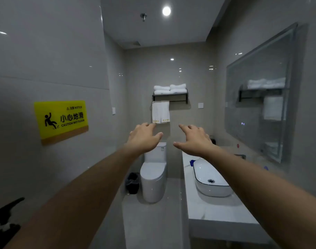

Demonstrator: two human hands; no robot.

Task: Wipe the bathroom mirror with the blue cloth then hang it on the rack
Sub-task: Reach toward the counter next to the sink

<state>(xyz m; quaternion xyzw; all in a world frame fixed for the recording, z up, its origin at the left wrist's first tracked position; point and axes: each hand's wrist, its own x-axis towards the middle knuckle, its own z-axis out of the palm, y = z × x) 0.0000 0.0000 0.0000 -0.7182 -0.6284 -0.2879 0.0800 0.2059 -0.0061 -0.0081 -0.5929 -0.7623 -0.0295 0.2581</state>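
On the rack [169, 95], folded white towels [170, 88]; both hands empty.

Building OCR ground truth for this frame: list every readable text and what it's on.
"注意 NOTICE": top of the yellow rectangular wet-floor sign on the left grey tiled wall.
"小心地滑": same sign, large black characters.
"CAUTION WET FLOOR": same sign, below the characters.
Yellow marks on the hems of the white hanging towels: too small to read.
Label on the white toilet tank: too blurred to read.
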